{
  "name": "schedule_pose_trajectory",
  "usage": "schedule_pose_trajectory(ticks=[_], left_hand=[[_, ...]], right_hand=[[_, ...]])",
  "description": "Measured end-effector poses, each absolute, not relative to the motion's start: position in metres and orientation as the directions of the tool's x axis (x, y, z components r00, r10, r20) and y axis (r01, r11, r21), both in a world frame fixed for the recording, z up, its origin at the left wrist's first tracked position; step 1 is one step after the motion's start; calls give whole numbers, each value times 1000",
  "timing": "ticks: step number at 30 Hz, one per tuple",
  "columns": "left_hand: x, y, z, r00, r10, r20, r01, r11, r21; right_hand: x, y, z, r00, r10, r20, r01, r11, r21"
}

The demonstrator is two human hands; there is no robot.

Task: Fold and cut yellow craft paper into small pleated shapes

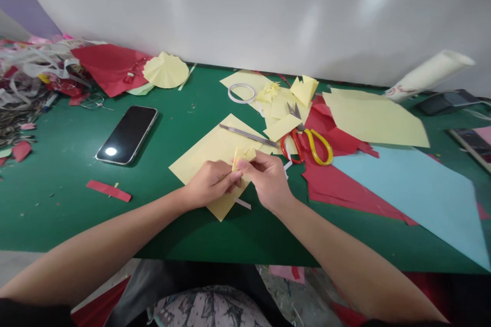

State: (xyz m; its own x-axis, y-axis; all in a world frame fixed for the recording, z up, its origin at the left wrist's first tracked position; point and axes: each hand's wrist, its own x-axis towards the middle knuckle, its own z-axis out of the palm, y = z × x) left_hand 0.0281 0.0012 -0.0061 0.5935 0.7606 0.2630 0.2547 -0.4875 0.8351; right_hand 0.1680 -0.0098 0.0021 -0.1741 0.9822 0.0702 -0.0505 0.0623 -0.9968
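Note:
Between my two hands is a small folded piece of yellow paper [242, 155], pinched from both sides. My left hand [213, 181] grips its lower left part, thumb pressed on the fingers. Thumb and fingers of my right hand [268, 178] close on its right side. Beneath them lies a yellow paper sheet [195, 163], set at an angle. A thin metal craft knife or tweezers-like tool [247, 135] rests across that sheet, just beyond my hands. Scissors [307, 138] with red and yellow handles lie to the right, blades partly apart.
A phone [128, 135] and a red paper strip [109, 190] lie left. Behind are a tape roll [241, 102], cut yellow pieces [305, 90] and a pleated yellow fan [166, 70]. Red paper [337, 184] and a blue sheet [422, 184] spread right. Scraps [23, 92] heap far left.

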Motion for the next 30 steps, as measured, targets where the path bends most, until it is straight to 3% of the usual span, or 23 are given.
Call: schedule_pose_trajectory(ticks=[6,12,20,30], left_hand=[[28,1,-4,661,729,174,205,-399,894],[28,2,-4,645,761,70,246,-293,924],[24,1,-4,576,807,129,273,-339,900],[27,2,-6,539,819,196,249,-377,892]], right_hand=[[173,-8,8,-113,984,134,142,150,-978],[171,-9,8,-116,988,103,135,119,-984],[168,-9,2,-252,966,65,-93,43,-995],[169,-11,9,-201,972,118,48,130,-990]])
